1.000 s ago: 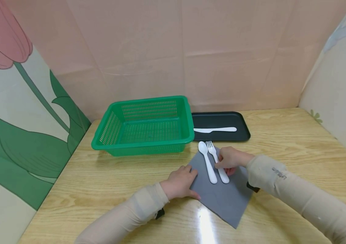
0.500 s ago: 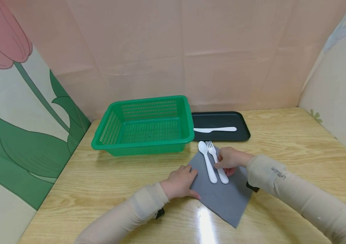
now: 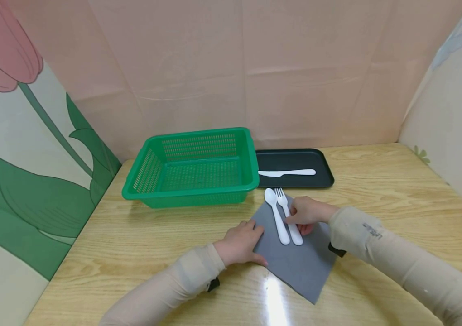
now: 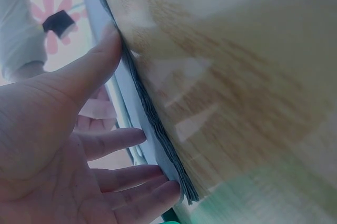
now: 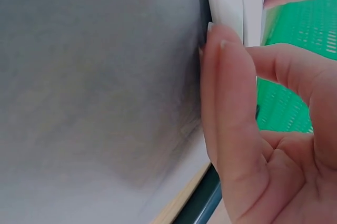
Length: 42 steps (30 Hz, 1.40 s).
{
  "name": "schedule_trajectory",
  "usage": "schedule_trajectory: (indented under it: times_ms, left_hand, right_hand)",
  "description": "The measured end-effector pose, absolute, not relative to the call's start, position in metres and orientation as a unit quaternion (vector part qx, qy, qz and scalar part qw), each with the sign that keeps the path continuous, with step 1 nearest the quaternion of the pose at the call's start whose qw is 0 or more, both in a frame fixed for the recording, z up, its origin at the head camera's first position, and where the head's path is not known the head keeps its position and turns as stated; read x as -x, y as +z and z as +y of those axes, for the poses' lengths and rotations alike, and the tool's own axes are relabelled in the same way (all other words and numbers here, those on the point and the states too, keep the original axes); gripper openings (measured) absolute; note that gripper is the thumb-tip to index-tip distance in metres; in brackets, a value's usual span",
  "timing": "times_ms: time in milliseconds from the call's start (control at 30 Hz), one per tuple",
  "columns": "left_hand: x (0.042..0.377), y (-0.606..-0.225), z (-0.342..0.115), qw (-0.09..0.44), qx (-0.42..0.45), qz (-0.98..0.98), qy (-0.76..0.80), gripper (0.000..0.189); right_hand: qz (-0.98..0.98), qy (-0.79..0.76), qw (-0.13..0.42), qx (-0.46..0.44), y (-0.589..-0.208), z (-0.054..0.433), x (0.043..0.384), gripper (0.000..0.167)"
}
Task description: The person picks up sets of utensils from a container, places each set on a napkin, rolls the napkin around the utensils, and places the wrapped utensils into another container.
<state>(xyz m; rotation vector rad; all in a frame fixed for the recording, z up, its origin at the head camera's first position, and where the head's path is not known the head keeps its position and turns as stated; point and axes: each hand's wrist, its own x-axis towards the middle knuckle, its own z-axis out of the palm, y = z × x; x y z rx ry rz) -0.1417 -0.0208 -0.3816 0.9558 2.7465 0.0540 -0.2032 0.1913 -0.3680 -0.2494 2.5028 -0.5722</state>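
Along the near part of one wood-grained table [image 3: 166, 235] lies a single flat grey cloth [image 3: 296, 267] with a layered edge, and the first of two hands, the left hand [image 3: 240, 243], rests on its left side with fingers spread and relaxed. Over the cloth, the right hand [image 3: 306, 213] pinches the handle of one smooth white fork [image 3: 296, 235] between thumb and fingers, with one round-bowled white spoon [image 3: 279, 222] just left of it. Farther off are one rectangular green basket [image 3: 194, 194] with perforated walls and, at its right, one shallow black tray [image 3: 292, 159] bearing one white knife [image 3: 296, 172].
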Motion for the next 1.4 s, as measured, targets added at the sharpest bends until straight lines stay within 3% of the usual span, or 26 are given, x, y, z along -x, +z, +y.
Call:
schedule_trajectory:
  times_ms: [1400]
  left_hand:
    - [0.1422, -0.3827, -0.0201, 0.119, -0.323, 0.939, 0.019, 0.07]
  right_hand:
    - [0.928, -0.221, 0.286, 0.092, -0.3675, 0.1901, 0.206, 0.023]
